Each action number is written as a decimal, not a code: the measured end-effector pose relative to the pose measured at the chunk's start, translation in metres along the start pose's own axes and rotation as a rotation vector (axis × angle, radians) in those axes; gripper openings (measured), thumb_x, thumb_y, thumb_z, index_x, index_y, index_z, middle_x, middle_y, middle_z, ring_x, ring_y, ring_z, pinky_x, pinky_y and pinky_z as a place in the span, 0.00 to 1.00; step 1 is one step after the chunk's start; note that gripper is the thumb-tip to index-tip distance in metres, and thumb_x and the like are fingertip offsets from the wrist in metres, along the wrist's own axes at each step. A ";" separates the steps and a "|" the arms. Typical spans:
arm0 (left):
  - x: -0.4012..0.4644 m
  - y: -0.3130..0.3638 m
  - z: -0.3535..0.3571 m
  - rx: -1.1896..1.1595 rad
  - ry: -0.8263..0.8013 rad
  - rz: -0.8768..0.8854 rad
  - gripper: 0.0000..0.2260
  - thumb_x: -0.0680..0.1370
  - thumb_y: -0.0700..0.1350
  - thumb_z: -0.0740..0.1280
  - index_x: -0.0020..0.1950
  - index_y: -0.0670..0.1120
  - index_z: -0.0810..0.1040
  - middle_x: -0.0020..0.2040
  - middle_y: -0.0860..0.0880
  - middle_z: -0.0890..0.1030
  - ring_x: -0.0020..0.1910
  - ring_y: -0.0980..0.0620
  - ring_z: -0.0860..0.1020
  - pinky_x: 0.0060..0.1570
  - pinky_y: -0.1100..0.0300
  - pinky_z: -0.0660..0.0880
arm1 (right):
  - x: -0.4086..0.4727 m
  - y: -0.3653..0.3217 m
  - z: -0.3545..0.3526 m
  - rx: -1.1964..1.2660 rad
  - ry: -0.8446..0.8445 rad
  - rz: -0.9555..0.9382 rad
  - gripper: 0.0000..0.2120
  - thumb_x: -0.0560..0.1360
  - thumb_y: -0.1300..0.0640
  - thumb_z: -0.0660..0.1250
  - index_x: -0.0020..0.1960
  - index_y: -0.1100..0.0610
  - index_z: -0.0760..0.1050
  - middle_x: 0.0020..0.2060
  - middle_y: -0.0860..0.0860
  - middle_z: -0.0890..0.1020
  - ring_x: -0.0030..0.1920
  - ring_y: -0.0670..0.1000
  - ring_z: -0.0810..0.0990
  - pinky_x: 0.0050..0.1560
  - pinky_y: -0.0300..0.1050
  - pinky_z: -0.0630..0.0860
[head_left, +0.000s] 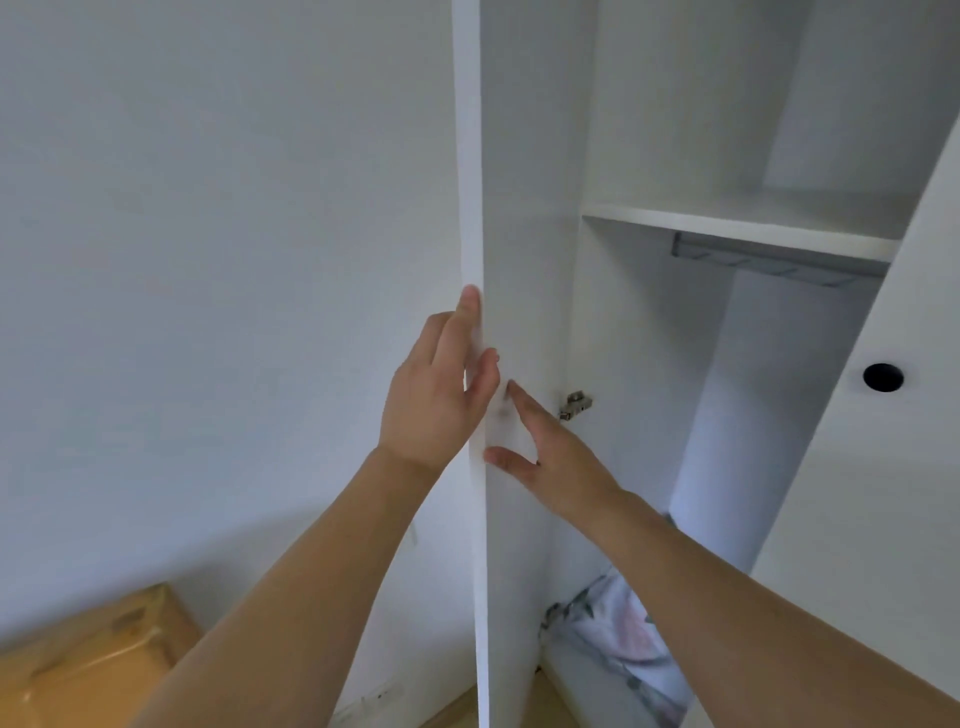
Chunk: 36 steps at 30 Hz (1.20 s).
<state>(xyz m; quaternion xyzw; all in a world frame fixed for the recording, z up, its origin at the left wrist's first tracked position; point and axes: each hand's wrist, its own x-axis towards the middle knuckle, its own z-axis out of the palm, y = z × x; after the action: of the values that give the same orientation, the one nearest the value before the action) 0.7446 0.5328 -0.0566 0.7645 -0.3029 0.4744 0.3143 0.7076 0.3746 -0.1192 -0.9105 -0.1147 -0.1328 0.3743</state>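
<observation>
A white wardrobe door (519, 208) stands open, its thin edge facing me. My left hand (439, 395) holds that edge, fingers lying up its outer side and the thumb wrapped onto the inner face. My right hand (545, 452) lies flat against the door's inner face just below, fingers straight and thumb spread. A metal hinge (575, 405) joins the door to the cabinet side right of my right hand.
Inside the wardrobe there is a white shelf (743, 228) with a metal rail (769, 262) under it and pale patterned fabric (628, 649) at the bottom. The second door (883, 467) with a round black hole (883, 377) stands at right. A cardboard box (88, 670) sits at lower left by the wall.
</observation>
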 end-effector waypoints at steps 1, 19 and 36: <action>-0.001 -0.005 -0.003 -0.006 0.003 -0.031 0.26 0.79 0.47 0.63 0.76 0.49 0.60 0.50 0.56 0.70 0.38 0.57 0.74 0.34 0.64 0.73 | 0.003 0.000 0.007 -0.012 -0.001 -0.017 0.37 0.73 0.33 0.60 0.74 0.36 0.42 0.74 0.34 0.53 0.72 0.37 0.57 0.67 0.39 0.60; 0.020 -0.129 -0.022 -0.089 0.067 -0.518 0.22 0.81 0.47 0.60 0.73 0.63 0.63 0.40 0.47 0.79 0.39 0.50 0.79 0.46 0.54 0.78 | 0.109 -0.009 0.087 -0.526 -0.110 -0.153 0.30 0.80 0.55 0.54 0.77 0.50 0.42 0.77 0.48 0.42 0.77 0.54 0.45 0.75 0.54 0.48; 0.007 -0.073 0.050 -0.104 0.078 -0.128 0.22 0.82 0.39 0.58 0.76 0.37 0.57 0.77 0.42 0.59 0.77 0.48 0.55 0.73 0.45 0.60 | 0.099 0.026 -0.049 -0.920 0.120 -0.027 0.29 0.80 0.53 0.53 0.77 0.56 0.48 0.77 0.52 0.49 0.77 0.52 0.47 0.75 0.52 0.39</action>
<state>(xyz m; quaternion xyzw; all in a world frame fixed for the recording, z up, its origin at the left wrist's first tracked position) 0.8291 0.5382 -0.0820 0.7457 -0.2653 0.4666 0.3947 0.8014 0.3326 -0.0705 -0.9711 -0.0338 -0.2272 -0.0644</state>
